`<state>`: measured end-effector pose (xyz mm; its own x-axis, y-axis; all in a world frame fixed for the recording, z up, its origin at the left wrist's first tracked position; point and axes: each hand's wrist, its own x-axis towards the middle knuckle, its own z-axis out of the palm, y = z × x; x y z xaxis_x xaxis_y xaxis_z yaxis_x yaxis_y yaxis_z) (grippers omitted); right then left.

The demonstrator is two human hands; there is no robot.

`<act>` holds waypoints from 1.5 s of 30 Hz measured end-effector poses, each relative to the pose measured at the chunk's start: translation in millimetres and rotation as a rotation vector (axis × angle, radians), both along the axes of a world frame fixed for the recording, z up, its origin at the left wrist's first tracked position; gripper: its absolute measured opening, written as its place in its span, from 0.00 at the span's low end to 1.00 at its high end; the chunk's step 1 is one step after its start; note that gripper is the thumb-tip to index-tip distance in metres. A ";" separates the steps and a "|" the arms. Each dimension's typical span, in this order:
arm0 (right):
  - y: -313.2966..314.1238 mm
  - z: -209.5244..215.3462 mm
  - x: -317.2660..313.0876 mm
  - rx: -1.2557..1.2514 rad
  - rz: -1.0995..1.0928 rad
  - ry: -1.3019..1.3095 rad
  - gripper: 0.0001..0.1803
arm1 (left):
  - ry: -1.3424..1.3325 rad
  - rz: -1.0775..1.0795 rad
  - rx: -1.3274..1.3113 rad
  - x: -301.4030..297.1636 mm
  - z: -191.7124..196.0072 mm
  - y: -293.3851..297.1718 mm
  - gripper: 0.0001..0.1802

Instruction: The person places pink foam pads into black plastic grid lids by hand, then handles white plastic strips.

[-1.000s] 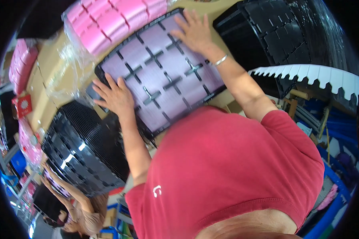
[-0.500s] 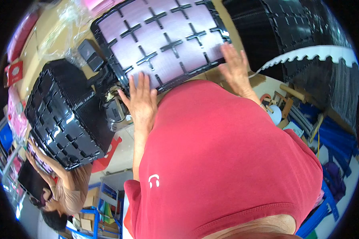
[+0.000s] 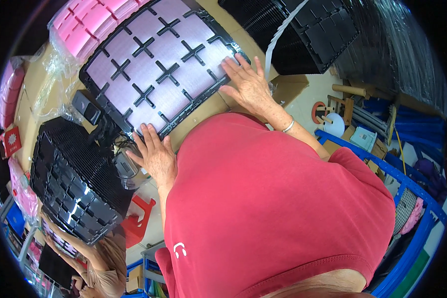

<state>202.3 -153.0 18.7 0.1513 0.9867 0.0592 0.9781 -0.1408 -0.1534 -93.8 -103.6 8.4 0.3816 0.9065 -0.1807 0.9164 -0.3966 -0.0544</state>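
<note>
In front of me is a black plastic tray (image 3: 167, 73) with raised cross-shaped ridges. Flat, shiny lilac pieces (image 3: 149, 60) fill the spaces between the ridges. My left hand (image 3: 156, 156) is at the tray's near left corner, fingers spread and fingertips on the edge. At the near right corner lies my right hand (image 3: 251, 89), its fingers stretched flat over the rim and the nearby lilac surface. Neither hand grips anything. A small black box-shaped device (image 3: 86, 107) stands just left of the tray.
Tall stacks of black trays stand at left (image 3: 72, 184) and at far right (image 3: 313, 39). Bright pink cut sheets (image 3: 89, 22) are piled behind the tray. A pale strip (image 3: 278, 39) hangs near my right hand. Another person's arm (image 3: 77, 241) shows at lower left.
My view has turned, so the tray and both hands sit further left and lower, and more pink sheets show. Both hands stay spread at the tray's near corners.
</note>
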 end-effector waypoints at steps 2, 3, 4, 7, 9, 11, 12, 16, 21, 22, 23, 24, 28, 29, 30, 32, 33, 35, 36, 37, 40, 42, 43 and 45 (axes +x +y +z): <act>3.9 -1.7 -2.9 -0.053 0.020 0.011 0.32 | -0.006 0.009 -0.004 2.5 0.0 -0.2 0.32; 5.1 -1.6 -2.8 -0.045 -0.031 -0.014 0.31 | -0.006 0.012 0.000 -0.3 -2.7 -2.0 0.32; 7.9 -1.9 0.0 -0.035 -0.083 -0.040 0.30 | 0.000 0.018 0.018 -2.1 -9.0 -3.0 0.32; 9.5 -6.5 17.0 -0.087 -0.108 -0.192 0.28 | 0.012 0.032 0.030 -4.7 -7.5 -1.2 0.32; 6.7 -6.9 23.4 0.065 -0.068 -0.184 0.27 | 0.071 0.042 0.031 -3.4 -2.8 0.4 0.31; 6.0 -0.8 18.6 0.095 -0.034 -0.122 0.26 | 0.045 0.049 0.019 -5.6 0.8 1.4 0.31; 4.9 -1.2 16.7 0.082 0.019 -0.107 0.24 | 0.025 0.049 0.019 -6.4 2.6 0.5 0.31; 11.6 7.4 16.2 -0.088 -0.062 -0.127 0.29 | 0.080 0.067 -0.050 -1.7 20.8 7.3 0.29; 11.2 -17.4 52.7 0.284 -0.551 0.578 0.30 | -0.280 0.147 0.032 -16.6 13.8 28.8 0.29; 12.5 -15.3 55.2 0.091 -0.562 0.594 0.30 | -0.367 0.203 0.027 -16.7 9.5 35.1 0.30; 14.9 -13.4 55.1 -0.103 -0.569 0.608 0.31 | -0.456 0.257 0.020 -15.7 6.2 41.8 0.31; 19.6 -13.4 50.8 -0.092 -0.552 0.646 0.30 | -0.525 0.325 -0.039 -12.8 4.4 48.1 0.34; 25.1 -0.9 44.3 0.037 -0.560 0.702 0.26 | -0.702 0.516 -0.274 -3.8 3.0 62.7 0.36; 24.0 8.3 41.0 0.064 -0.567 0.738 0.25 | -0.764 0.509 -0.284 -5.2 0.3 62.9 0.37; 22.1 23.0 37.7 0.109 -0.557 0.682 0.25 | -0.796 0.495 -0.286 -4.7 -0.2 63.2 0.37; 27.7 30.8 41.5 0.145 -0.601 0.697 0.25 | -0.822 0.505 -0.283 -8.0 3.4 62.8 0.38; 35.7 32.1 41.3 0.150 -0.625 0.706 0.25 | -0.842 0.543 -0.247 -15.8 -1.4 61.2 0.37; 32.2 22.2 51.2 0.202 -0.762 1.291 0.26 | -0.856 0.529 -0.297 2.1 19.1 69.2 0.36; 27.1 21.8 55.0 0.192 -0.753 1.369 0.25 | -0.898 0.499 -0.268 6.8 13.2 73.1 0.36; 30.3 26.1 52.7 0.171 -0.715 1.441 0.24 | -0.953 0.490 -0.231 4.2 4.1 74.3 0.35; 54.8 65.1 33.3 0.361 -0.456 1.597 0.16 | -1.102 0.626 -0.190 -1.1 14.0 66.8 0.36; 53.3 104.1 26.0 0.485 -0.269 1.596 0.14 | -1.153 0.654 -0.247 17.2 43.0 55.9 0.35; 50.1 118.9 26.1 0.520 -0.195 1.589 0.13 | -1.222 0.707 -0.269 23.7 53.4 51.1 0.35; 36.4 149.3 26.9 0.595 -0.195 1.689 0.10 | -1.290 0.751 -0.294 32.5 59.1 42.2 0.34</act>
